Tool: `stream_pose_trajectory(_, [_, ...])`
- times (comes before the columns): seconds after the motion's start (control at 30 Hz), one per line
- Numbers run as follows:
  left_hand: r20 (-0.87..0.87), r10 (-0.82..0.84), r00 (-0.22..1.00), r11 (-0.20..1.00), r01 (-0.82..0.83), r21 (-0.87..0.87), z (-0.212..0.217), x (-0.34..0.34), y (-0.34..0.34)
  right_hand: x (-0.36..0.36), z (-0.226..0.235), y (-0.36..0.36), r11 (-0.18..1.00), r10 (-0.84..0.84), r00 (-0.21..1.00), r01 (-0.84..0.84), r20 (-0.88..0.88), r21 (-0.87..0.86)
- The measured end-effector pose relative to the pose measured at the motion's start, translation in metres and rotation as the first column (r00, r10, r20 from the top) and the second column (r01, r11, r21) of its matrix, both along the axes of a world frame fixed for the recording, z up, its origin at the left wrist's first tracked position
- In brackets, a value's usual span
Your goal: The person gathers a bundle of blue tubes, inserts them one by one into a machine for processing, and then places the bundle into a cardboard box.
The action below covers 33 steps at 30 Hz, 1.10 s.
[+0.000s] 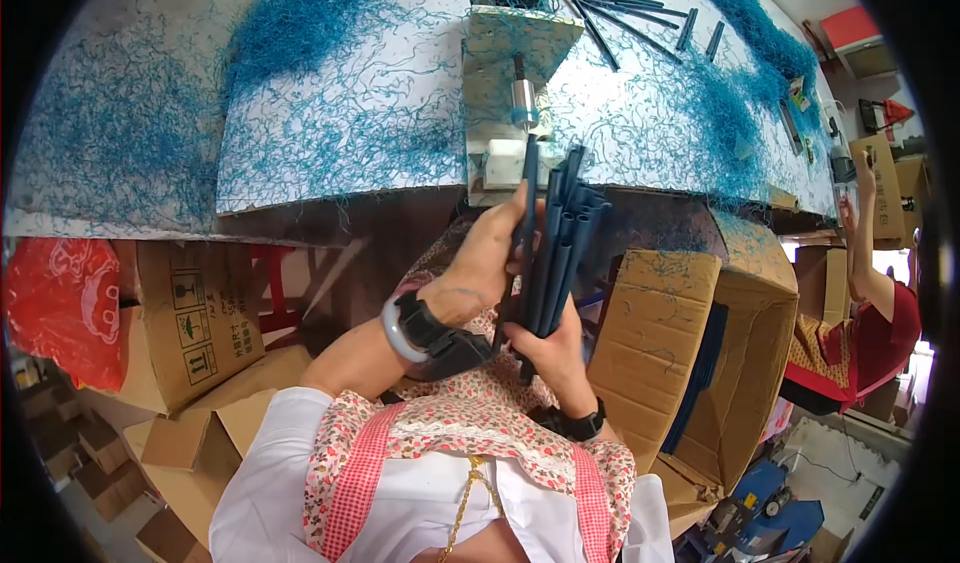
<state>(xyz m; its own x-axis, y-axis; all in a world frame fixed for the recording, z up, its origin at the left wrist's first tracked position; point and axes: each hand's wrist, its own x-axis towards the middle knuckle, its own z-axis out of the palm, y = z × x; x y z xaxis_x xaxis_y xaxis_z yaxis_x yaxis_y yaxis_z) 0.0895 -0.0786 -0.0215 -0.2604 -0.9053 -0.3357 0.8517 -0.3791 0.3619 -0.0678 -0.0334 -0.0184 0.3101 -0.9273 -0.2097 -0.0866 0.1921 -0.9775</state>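
Observation:
My left hand (482, 253) is closed around one dark blue plastic tube (530, 178). That tube stands upright in the picture, its far end close to the tip of a metal spindle (524, 103) on a small bench machine (520, 38). Whether the tube touches the tip I cannot tell. Nearer to me, my right hand (552, 355) grips the lower part of a bundle of similar tubes (565, 238), whose open ends point away from me. A white block (503, 163) sits beside the single tube, below the spindle. My left fingers are partly hidden behind the tubes.
Blue curly shavings (305, 23) cover much of the white table (400, 73). Loose tubes (630, 13) lie at the back right. An open carton (745, 363) holding tubes stands at my right, another carton (200, 323) and a red bag (65, 308) at left. A co-worker's arm (865, 233) shows far right.

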Motion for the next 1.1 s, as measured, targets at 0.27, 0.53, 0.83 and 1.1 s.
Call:
stream_pose_trajectory(0.27, [0.116,-0.069,0.991,0.998,0.067,0.021,-0.004,-0.001,-0.001,-0.009,0.029,-0.004,0.954,-0.056,0.993,0.021,0.107,0.300])
stream_pose_trajectory(0.53, [0.201,-0.115,0.973,0.991,0.127,-0.051,-0.013,0.010,-0.011,-0.007,0.023,-0.012,0.952,-0.047,0.991,0.007,0.123,0.306])
stream_pose_trajectory(0.83, [0.498,0.067,0.865,0.973,0.053,-0.223,0.028,0.027,0.025,-0.042,-0.006,0.021,0.984,0.094,0.949,-0.135,-0.300,-0.117])
stream_pose_trajectory(1.1, [0.759,0.616,0.211,0.772,0.031,-0.635,0.078,0.059,0.052,-0.041,-0.025,0.032,0.895,0.164,0.927,-0.284,-0.337,-0.343])
